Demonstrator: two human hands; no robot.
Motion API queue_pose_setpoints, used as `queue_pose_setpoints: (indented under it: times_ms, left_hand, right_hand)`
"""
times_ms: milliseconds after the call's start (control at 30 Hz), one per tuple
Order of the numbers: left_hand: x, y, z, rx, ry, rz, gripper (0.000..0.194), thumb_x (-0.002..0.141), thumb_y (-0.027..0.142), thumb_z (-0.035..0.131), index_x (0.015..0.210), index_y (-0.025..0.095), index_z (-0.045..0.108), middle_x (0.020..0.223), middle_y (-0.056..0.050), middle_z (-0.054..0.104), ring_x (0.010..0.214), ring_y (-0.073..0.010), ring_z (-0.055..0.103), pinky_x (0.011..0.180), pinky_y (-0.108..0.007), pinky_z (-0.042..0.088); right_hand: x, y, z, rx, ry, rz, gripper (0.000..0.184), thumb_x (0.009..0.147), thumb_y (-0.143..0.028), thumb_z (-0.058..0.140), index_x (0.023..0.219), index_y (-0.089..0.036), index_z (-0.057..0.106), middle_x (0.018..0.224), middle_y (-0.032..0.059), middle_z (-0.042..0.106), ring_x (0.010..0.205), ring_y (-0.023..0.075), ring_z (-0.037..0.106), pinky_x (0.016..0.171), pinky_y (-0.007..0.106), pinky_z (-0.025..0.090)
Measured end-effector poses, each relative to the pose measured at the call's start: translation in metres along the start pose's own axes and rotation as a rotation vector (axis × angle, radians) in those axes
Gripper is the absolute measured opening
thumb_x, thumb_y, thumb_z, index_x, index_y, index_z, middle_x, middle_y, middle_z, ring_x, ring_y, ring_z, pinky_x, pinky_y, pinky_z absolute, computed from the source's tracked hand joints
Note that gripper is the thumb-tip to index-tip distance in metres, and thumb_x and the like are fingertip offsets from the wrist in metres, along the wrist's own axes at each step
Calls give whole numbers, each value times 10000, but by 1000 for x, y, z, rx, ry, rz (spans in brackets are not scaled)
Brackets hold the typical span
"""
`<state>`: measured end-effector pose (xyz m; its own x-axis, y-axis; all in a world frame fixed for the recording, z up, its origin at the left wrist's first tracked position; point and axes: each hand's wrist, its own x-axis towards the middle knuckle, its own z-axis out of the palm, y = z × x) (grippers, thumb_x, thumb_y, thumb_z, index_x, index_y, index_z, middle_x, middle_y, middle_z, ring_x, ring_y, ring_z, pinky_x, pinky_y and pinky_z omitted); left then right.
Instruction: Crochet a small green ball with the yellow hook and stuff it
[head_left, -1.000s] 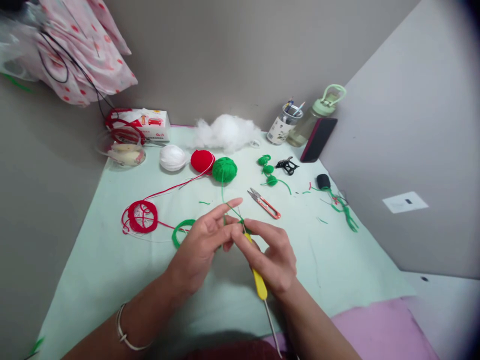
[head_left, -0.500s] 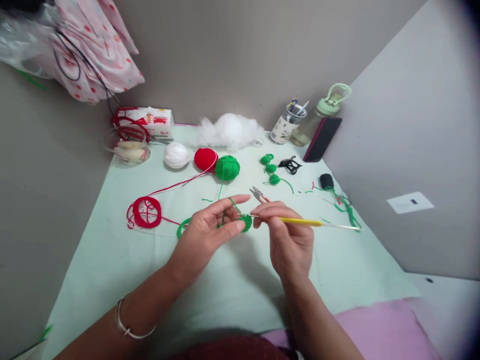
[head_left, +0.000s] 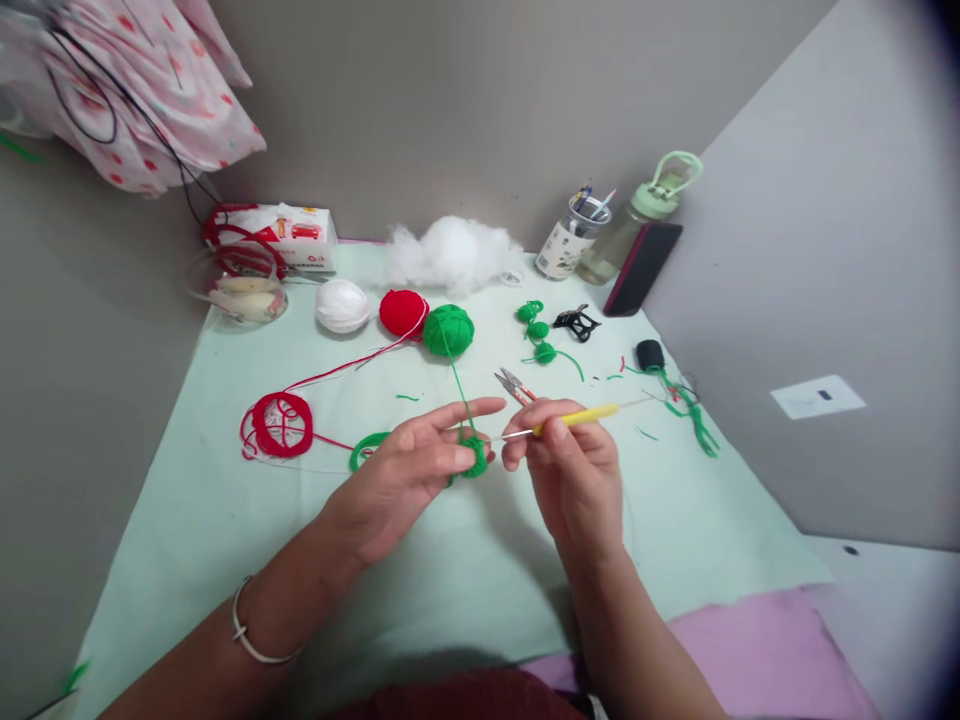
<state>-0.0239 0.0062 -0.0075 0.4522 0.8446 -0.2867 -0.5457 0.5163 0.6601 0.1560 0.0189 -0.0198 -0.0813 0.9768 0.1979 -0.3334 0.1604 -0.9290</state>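
Note:
Between the thumb and fingers of my left hand (head_left: 409, 460) is a small green crochet piece (head_left: 474, 457). Its yarn runs over my raised index finger and back to the green yarn ball (head_left: 448, 330). My right hand (head_left: 574, 470) grips a yellow-handled crochet hook (head_left: 592, 415), whose metal shaft points left at the crochet piece. Whether the tip sits in a stitch I cannot tell. Just beyond my right fingers lie thread snips (head_left: 516, 385), partly hidden. A green loop (head_left: 366, 450) on the cloth is partly covered by my left hand.
Behind my hands are a red yarn ball (head_left: 403, 314), a white yarn ball (head_left: 342, 306) and white stuffing (head_left: 454, 252). Red yarn (head_left: 281, 424) lies coiled at left. Small green pieces (head_left: 538, 330), a black claw clip (head_left: 576, 323), a phone (head_left: 643, 268) and a bottle (head_left: 622, 235) are at right.
The crochet piece has turned and shifted slightly left and down in my left hand. The hook's handle end now tilts higher. Yarn from the green ball is pulled straighter, and the whole view shifted slightly.

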Motion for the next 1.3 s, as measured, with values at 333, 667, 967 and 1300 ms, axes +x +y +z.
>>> queue_pose_setpoints:
  times_ms: [333, 667, 967, 1300]
  left_hand:
    - [-3, -9, 5, 301, 227, 188, 388, 855, 334, 869, 1238, 360, 812, 927, 12, 684, 986, -170, 621, 983, -305, 435]
    - [3, -18, 6, -36, 181, 84, 426, 804, 353, 906, 1198, 210, 824, 939, -30, 744, 910, -155, 636, 938, -293, 478]
    - [3, -20, 11, -11, 248, 180, 457, 842, 266, 880, 1289, 276, 787, 898, 11, 733, 936, -132, 640, 946, -255, 464]
    - [-3, -13, 6, 192, 198, 183, 364, 874, 301, 831, 1237, 292, 814, 954, -7, 734, 961, -167, 628, 957, -295, 453]
  right_hand:
    - [-7, 4, 4, -236, -53, -187, 158, 1021, -284, 680, 1061, -307, 831, 1026, 51, 835, 899, 197, 747, 668, 318, 591]
    - [-18, 6, 2, -843, -22, -666, 332, 988, -124, 669, 1212, -336, 793, 1071, 52, 814, 924, 218, 757, 758, 381, 634]
    - [-13, 9, 5, -757, -28, -613, 312, 978, -110, 681, 1194, -303, 797, 1067, 67, 788, 934, 214, 738, 748, 357, 621]
    - [-7, 4, 4, -274, -2, -210, 138, 1007, -302, 695, 1007, -293, 832, 930, 38, 788, 802, 186, 702, 720, 348, 583]
